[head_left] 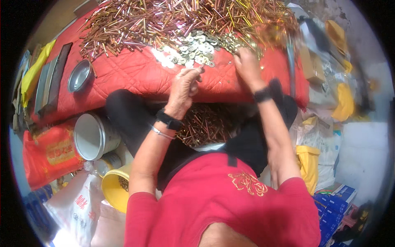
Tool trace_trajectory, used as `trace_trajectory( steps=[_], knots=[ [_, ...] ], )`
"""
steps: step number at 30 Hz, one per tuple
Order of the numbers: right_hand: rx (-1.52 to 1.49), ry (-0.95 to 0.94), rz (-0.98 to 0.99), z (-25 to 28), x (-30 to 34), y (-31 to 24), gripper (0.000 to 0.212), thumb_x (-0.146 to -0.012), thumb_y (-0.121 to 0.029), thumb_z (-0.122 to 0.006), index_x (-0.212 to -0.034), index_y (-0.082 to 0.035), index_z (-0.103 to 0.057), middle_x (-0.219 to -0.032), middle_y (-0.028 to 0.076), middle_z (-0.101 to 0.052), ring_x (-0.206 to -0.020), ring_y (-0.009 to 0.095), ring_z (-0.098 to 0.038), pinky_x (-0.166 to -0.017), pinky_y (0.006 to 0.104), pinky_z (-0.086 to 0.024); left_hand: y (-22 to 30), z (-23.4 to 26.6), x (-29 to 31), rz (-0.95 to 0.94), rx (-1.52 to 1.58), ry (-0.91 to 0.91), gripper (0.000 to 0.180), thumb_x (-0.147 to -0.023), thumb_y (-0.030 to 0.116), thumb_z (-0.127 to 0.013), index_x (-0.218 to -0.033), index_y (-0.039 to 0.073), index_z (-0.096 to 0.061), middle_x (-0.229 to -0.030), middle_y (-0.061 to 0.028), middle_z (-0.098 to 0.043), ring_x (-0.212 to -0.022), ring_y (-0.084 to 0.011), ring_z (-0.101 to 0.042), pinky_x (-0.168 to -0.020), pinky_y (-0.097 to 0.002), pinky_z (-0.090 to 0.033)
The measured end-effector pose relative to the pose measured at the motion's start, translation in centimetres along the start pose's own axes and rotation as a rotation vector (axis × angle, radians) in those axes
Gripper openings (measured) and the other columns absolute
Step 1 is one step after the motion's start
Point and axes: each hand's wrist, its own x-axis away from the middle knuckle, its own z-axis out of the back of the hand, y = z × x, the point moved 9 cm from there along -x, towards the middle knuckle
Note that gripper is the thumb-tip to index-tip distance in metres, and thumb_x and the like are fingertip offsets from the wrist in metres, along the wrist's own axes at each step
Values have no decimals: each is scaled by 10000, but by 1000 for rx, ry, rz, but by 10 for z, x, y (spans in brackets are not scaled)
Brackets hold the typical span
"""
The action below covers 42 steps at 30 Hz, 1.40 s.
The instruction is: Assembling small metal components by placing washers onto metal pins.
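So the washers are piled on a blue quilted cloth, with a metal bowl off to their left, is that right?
Not quite: the quilted cloth is red, not blue, as the head view shows. The washers are piled on it, with a metal bowl off to their left.

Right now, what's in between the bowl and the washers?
In the head view, mostly red cloth lies between the bowl and the washers, plus one thin rod right by the bowl's rim.
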Motion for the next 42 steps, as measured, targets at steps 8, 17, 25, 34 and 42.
trace_trajectory(
  steps=[8, 17, 25, 34, 42],
  knots=[
    [-999, -96, -619, -38, 46, -10, 79, -892, -54, -575, -931, -12, -630, -813, 24, -646, -746, 72, -609, -631, 206, -493, -28, -6, -2, 67, -109, -53, 187, -895, 253, -636, -869, 69, -650, -619, 45, -529, -401, -10, -325, -364, -180, -200],
    [-1051, -195, -454, -31, 38, -48, 122, -846, -52, -662, -965, -33, -682, -854, -9, -603, -704, 44, -538, -626, 185, -431, -19, 5, 0, 118, -102, -72, 167, -888, 237, -644, -864, 72, -655, -618, 58, -525, -421, 2, -330, -372, -174, -197],
    [-939, -211, -272, -11, 30, -59, 123, -801, 10, -665, -907, -44, -694, -933, 18, -599, -864, 92, -570, -719, 204, -455, -12, -2, 5, 74, -171, -124, 151, -880, 226, -652, -853, 78, -655, -614, 65, -508, -430, 0, -327, -385, -177, -199],
    [-955, -247, -316, 2, 27, -75, 241, -832, 45, -611, -1057, -41, -627, -950, 2, -592, -886, 75, -568, -796, 220, -473, -7, -3, 8, 87, -177, -184, 161, -876, 230, -652, -836, 74, -650, -614, 55, -511, -431, -6, -324, -390, -180, -202],
    [-666, -279, -17, 29, 15, -114, 300, -806, 94, -565, -1078, -30, -593, -930, 59, -576, -892, 142, -573, -774, 271, -466, -20, -7, 14, 392, 72, -381, 185, -901, 206, -610, -888, 23, -637, -649, 13, -557, -413, 8, -335, -339, -143, -210]
  ],
)
